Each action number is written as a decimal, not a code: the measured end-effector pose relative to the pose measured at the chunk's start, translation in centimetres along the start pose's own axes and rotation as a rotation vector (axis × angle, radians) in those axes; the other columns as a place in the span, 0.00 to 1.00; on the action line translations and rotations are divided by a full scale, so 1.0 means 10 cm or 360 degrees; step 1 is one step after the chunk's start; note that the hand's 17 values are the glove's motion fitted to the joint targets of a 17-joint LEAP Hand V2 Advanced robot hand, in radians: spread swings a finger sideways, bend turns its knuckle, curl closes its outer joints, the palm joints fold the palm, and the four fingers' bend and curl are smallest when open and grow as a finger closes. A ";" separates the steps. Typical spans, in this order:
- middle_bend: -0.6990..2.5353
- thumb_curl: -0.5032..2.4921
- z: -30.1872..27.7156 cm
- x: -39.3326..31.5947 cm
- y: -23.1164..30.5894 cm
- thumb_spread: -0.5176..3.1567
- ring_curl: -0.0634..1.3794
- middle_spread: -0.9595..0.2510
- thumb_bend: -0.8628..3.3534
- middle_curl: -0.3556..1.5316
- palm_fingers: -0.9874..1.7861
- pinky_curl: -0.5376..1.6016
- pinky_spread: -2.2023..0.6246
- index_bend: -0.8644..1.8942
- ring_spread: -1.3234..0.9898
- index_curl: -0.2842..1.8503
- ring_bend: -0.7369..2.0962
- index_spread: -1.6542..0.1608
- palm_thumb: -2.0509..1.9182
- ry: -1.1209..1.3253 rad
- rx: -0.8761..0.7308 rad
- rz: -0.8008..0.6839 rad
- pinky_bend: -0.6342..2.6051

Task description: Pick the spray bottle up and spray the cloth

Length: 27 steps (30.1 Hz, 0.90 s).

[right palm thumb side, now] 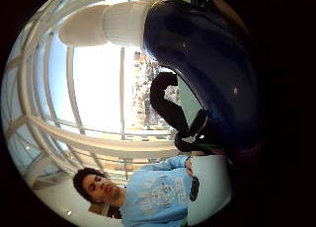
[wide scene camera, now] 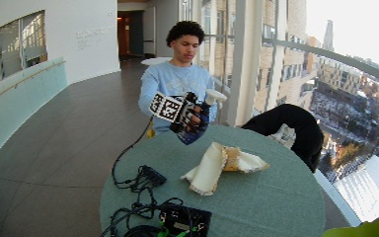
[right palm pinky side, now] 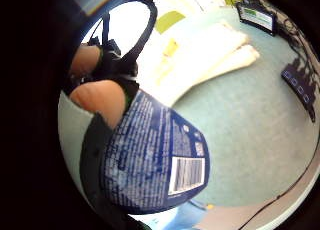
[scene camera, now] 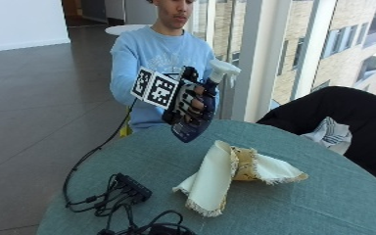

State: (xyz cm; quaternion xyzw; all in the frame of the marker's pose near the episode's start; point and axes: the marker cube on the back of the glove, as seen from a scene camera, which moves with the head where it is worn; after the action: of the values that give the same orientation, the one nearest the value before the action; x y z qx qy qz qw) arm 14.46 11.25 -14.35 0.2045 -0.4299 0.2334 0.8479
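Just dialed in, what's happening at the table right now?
A person seated at the round table holds a dark blue spray bottle up off the surface in the gloved right hand, fingers wrapped around its body, with the white spray head on top. The cream cloth lies bunched on the table in front of the bottle, apart from it. No spray is visible in the pictures, and I cannot tell whether the cloth is wet.

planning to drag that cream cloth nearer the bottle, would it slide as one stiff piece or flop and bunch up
Probably flop: the cloth lies in soft rumpled folds with a fringed edge, so it looks limp. It likely weighs little for its size, being thin fabric. Pulled by one corner across the green tablecloth, it may unfold or bunch rather than slide as one piece.
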 end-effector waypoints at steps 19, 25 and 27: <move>0.30 0.41 1.90 -0.61 -0.27 0.38 0.29 0.71 0.20 0.42 0.61 0.42 0.85 0.34 0.57 0.22 0.42 0.70 0.76 -0.0471 0.0014 -0.0455 0.30; 0.30 0.41 2.20 -0.62 -0.27 0.38 0.29 0.71 0.20 0.42 0.60 0.42 0.84 0.34 0.56 0.22 0.42 0.69 0.76 -0.0406 -0.0013 -0.0500 0.30; 0.30 0.41 2.24 -0.62 -0.28 0.38 0.29 0.71 0.20 0.42 0.60 0.42 0.84 0.34 0.56 0.22 0.42 0.68 0.76 -0.0392 -0.0017 -0.0505 0.30</move>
State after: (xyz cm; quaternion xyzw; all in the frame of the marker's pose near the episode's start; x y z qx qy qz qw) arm -1.41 -4.61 -7.61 0.2922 -0.4940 0.0678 0.8161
